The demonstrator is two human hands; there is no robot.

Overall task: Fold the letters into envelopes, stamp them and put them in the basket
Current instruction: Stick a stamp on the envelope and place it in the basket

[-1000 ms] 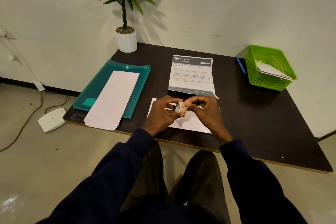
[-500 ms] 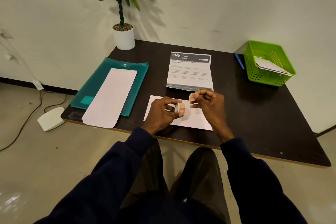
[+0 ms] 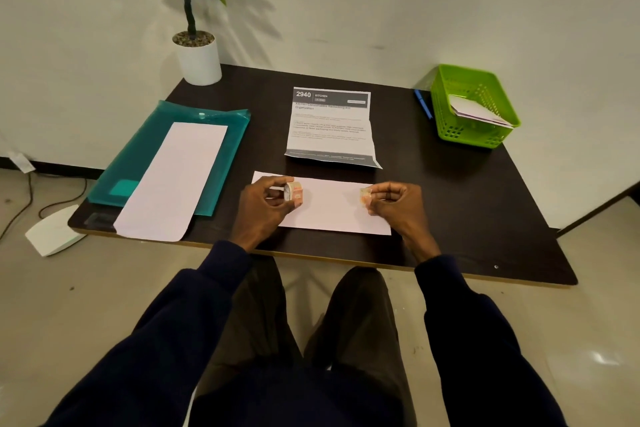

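A white envelope (image 3: 332, 206) lies flat on the dark table (image 3: 450, 191) in front of me. My left hand (image 3: 266, 206) grips a small roll of stamps (image 3: 293, 191) over the envelope's left part. My right hand (image 3: 393, 201) pinches a single orange stamp (image 3: 365, 196) just above the envelope's right part. A printed letter (image 3: 330, 126), creased, lies behind the envelope. The green basket (image 3: 446, 107) at the back right holds an envelope (image 3: 479, 113).
A teal plastic folder (image 3: 138, 156) on the left carries another long white envelope (image 3: 175, 180) that overhangs the table's front edge. A potted plant (image 3: 197, 55) stands at the back left. A blue pen (image 3: 423, 103) lies beside the basket.
My hands have separated. The right hand pulled a stamp off the roll and carried it right, over the envelope's right end. The left hand kept the roll.
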